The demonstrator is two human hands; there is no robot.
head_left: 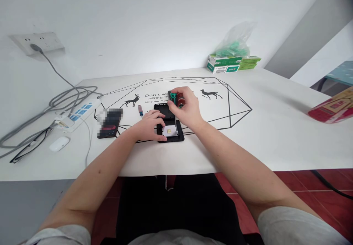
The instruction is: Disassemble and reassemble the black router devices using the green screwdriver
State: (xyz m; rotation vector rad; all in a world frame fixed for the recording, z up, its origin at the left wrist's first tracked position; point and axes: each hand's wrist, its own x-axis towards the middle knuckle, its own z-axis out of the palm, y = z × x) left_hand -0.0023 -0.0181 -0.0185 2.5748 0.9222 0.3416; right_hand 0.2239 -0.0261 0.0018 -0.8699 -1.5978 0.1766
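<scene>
Folded glasses [30, 146] and a power strip [79, 114] lie at the far left, cords looping beside them. Next comes a dark phone [110, 129], then a small screwdriver [140, 110] just beyond the left hand [150, 125], whose spread fingers rest on the left side of the black case [179, 138]. This case lies flat, set back from the table's [275, 138] front edge. The right hand [187, 107] grips a green screwdriver [173, 97], shaft down at the case's right side; its tip's contact is unclear. White tabletop stretches rightward to a red container [331, 110].
</scene>
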